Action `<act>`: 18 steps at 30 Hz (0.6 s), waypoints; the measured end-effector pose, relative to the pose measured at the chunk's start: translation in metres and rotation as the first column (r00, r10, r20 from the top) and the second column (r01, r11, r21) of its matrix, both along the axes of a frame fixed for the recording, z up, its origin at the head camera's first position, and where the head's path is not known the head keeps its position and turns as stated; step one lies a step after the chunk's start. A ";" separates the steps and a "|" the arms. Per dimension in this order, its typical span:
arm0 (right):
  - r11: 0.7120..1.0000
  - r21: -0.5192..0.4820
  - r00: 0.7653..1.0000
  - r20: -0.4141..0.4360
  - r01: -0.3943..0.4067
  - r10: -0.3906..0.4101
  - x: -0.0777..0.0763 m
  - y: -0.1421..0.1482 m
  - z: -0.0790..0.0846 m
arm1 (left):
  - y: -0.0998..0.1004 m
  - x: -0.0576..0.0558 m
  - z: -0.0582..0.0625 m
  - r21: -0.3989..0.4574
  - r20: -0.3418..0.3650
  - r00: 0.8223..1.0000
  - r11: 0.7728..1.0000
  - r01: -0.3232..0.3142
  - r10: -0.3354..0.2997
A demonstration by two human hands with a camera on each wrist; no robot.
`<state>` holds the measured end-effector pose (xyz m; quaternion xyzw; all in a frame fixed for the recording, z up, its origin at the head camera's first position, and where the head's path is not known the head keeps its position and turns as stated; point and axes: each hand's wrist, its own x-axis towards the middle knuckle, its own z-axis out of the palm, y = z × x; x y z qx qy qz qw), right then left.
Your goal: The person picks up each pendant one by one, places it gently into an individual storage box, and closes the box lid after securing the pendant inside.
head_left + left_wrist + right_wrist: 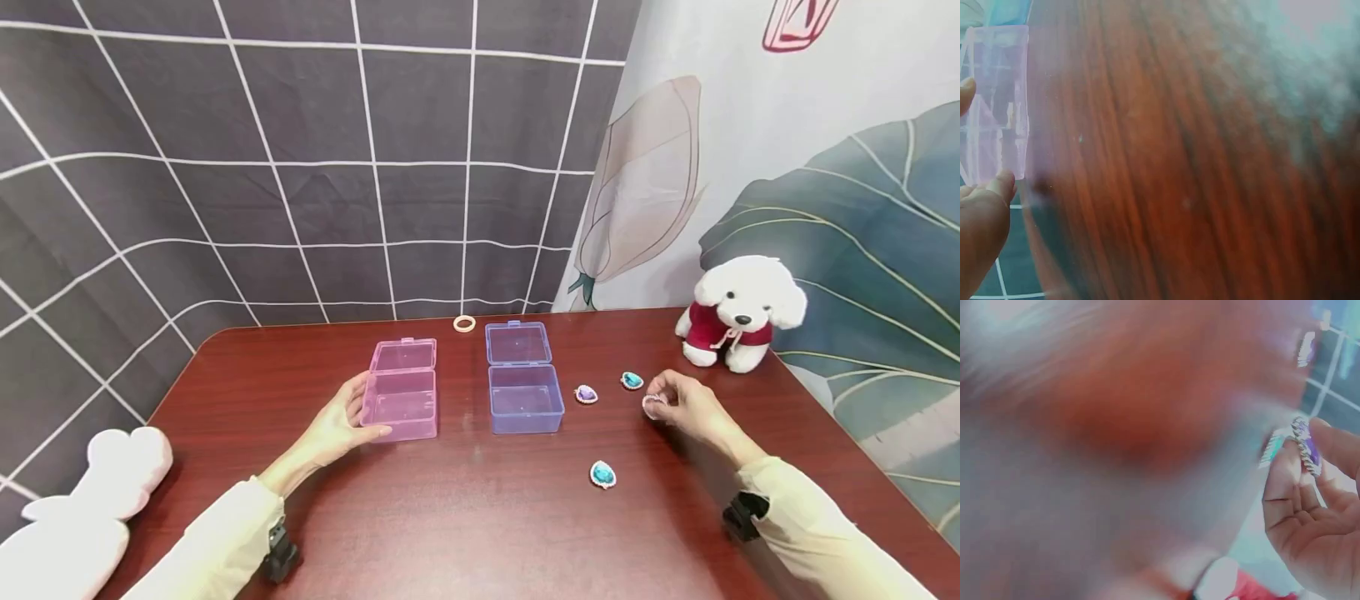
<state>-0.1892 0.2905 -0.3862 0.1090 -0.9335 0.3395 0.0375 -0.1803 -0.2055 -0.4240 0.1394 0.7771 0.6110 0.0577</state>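
Note:
At the left of a pair of lidded boxes, my left hand (pixel 341 423) grips the pink plastic box (pixel 401 429), thumb at its front and fingers at its left side. In the left wrist view, the pink box (pixel 999 106) shows between thumb and fingers. My right hand (pixel 693 406) pinches a purple gem charm (pixel 1307 447) with a beaded rim, partly hidden by the fingers in the head view. Left of that hand lie a teal gem charm (pixel 632 381) and another purple gem charm (pixel 586 394). A second teal gem charm (pixel 602 474) lies nearer the front.
A blue plastic box (pixel 527 423) stands with its lid raised, right of the pink one. Behind them lies a pale ring (pixel 464 323). A white toy dog (pixel 738 308) sits at the table's back right. At the left edge is a white plush toy (pixel 82 517).

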 end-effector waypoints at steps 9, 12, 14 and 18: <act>0.934 -0.316 0.985 -0.095 -0.167 0.144 -0.022 -0.111 0.036 | -0.003 0.002 -0.001 0.028 0.026 0.999 0.999 -0.023 0.023; 0.886 -0.371 0.961 -0.111 -0.278 0.255 -0.024 -0.166 0.041 | -0.003 0.003 0.000 0.012 0.030 0.999 0.999 -0.030 0.030; 0.863 -0.387 0.946 -0.107 -0.324 0.307 -0.024 -0.201 0.040 | -0.002 0.003 0.001 0.002 0.035 0.999 0.999 -0.033 0.033; 0.862 -0.390 0.943 -0.057 -0.324 0.329 -0.023 -0.259 0.033 | 0.000 0.002 0.001 -0.016 0.040 0.999 0.999 -0.032 0.033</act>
